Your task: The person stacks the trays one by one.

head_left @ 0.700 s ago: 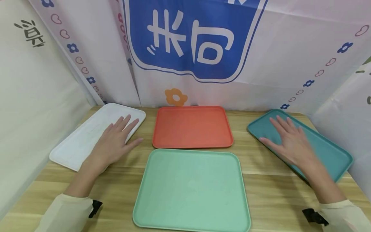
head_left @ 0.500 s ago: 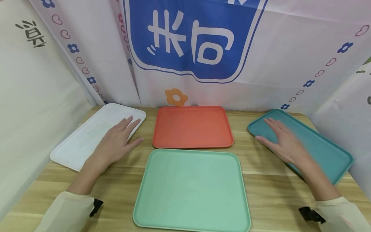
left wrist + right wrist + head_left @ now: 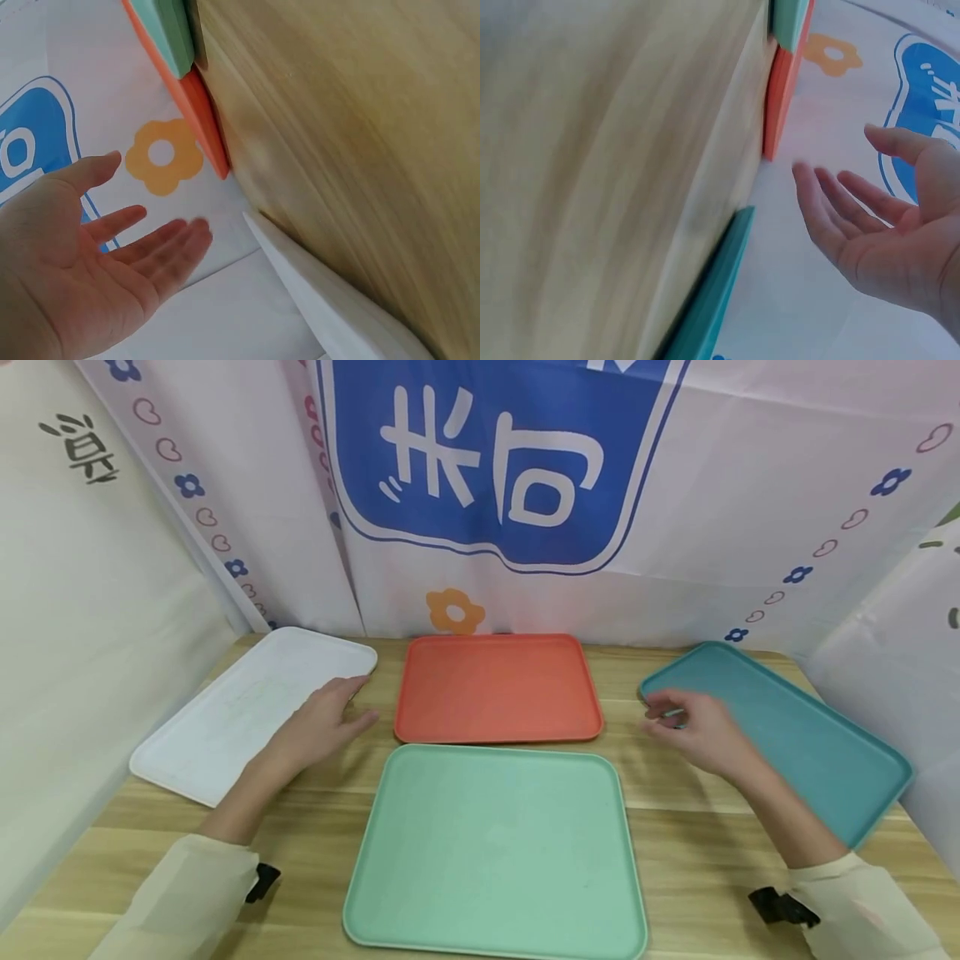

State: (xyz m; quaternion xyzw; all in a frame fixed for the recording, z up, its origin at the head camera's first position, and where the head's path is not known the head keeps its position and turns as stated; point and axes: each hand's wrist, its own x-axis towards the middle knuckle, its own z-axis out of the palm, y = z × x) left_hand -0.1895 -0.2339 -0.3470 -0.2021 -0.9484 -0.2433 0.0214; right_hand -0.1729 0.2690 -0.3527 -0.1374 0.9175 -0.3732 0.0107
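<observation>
White tray (image 3: pixel 232 710) lies on the bench (image 3: pixel 697 877) partly under the left hand (image 3: pixel 318 727); teal tray (image 3: pixel 802 727) beside and partly under the right hand (image 3: pixel 701 735). Both hands hover empty, fingers loosely bent, thumbs apart. Red tray (image 3: pixel 498 689) and pale green tray (image 3: pixel 495 852) between.

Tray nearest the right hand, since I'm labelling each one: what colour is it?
That tray is teal, clearest in the head view.

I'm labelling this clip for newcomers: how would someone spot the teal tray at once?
Start at the wooden table and go to its right side, where the right hand is. The teal tray lies there at a slant; its dark blue-green sets it apart from the pale green tray at the centre front.
</observation>
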